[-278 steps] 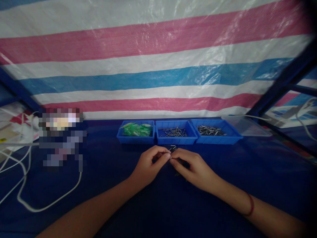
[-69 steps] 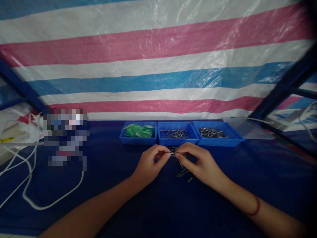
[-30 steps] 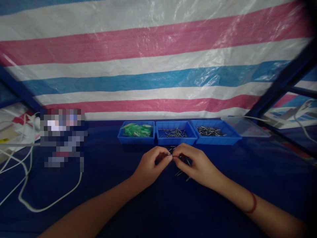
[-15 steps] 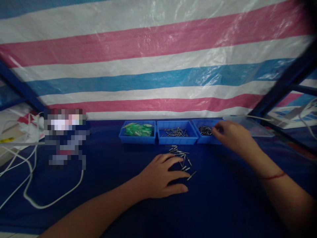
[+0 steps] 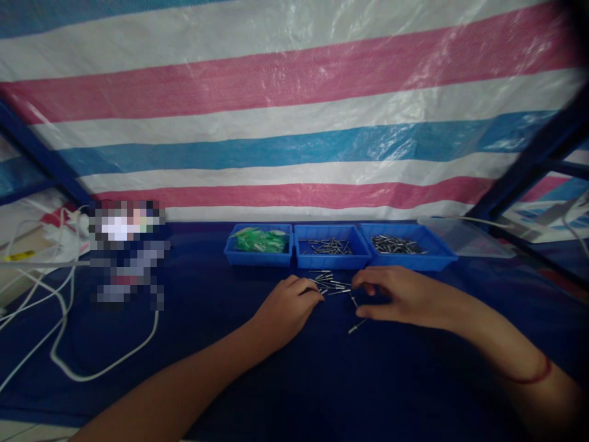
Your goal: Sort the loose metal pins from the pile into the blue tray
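A small loose pile of silver blind rivets (image 5: 335,285) lies on the dark blue table. At its left edge is my left hand (image 5: 288,313), thumb and fingers closed together at the rivets; what sits between the fingertips is mostly hidden, though rivet ends show beside them. My right hand (image 5: 405,298) hovers at the pile's right side, thumb and forefinger apart, close to a single rivet (image 5: 353,329). Behind the pile stand a middle blue bin (image 5: 331,263) with some rivets and a right blue bin (image 5: 414,264) holding a larger heap of darker-looking rivets.
On the left of the row, a blue bin (image 5: 258,260) holds green plastic packets (image 5: 260,240). A clear plastic sheet or lid (image 5: 469,238) lies at the back right. White cables (image 5: 59,362) loop over the table's left side. A striped tarp (image 5: 276,141) hangs behind.
My right hand has left the right bin and come down left to the pile. My left hand has drawn back slightly left, its spread fingers now closed together.
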`<state>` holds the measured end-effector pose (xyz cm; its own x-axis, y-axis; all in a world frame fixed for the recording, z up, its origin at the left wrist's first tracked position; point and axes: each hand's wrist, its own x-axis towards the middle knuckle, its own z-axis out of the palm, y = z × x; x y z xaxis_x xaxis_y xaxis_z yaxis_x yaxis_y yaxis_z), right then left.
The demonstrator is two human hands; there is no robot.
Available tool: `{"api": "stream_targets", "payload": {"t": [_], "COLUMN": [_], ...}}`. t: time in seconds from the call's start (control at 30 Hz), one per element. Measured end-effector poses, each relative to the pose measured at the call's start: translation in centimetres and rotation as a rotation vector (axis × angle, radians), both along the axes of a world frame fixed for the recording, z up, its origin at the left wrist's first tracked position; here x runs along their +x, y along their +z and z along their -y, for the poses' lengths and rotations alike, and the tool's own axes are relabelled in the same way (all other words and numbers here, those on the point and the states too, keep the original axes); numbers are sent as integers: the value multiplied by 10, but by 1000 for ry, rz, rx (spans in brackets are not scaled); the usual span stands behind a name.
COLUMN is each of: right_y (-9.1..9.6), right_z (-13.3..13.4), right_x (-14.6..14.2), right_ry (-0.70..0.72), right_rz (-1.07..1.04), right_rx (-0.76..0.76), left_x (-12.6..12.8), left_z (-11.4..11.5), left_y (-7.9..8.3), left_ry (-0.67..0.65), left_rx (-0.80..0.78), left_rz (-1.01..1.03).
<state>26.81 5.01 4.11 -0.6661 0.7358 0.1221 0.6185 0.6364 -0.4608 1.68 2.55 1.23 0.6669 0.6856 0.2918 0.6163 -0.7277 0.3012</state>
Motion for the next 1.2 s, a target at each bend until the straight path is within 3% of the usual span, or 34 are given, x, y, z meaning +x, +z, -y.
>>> {"api": "stream_targets", "payload": {"t": [0.23,0.57,0.87,1.07,1.2], "right_y": [-10,-21,-17,-18,-19], "right_z": [6,7,16,18,21], "right_x": [-15,-37,-51,-56,-61], "right_ry": [72,-20,-28,-11,-36], "right_rz": [86,60,-215,-301,-393], "right_rx": [-76,99,137,65,26], "left_x": [-1,0,1,4,6], "left_z": [-2,1,0,2,0], "left_y": [-1,1,3,3,-1], "left_ry": [22,136,28,91,180], "left_rx": [-21,9,-169,-256,-391], "left_rz": [-62,-62,359,526,740]}}
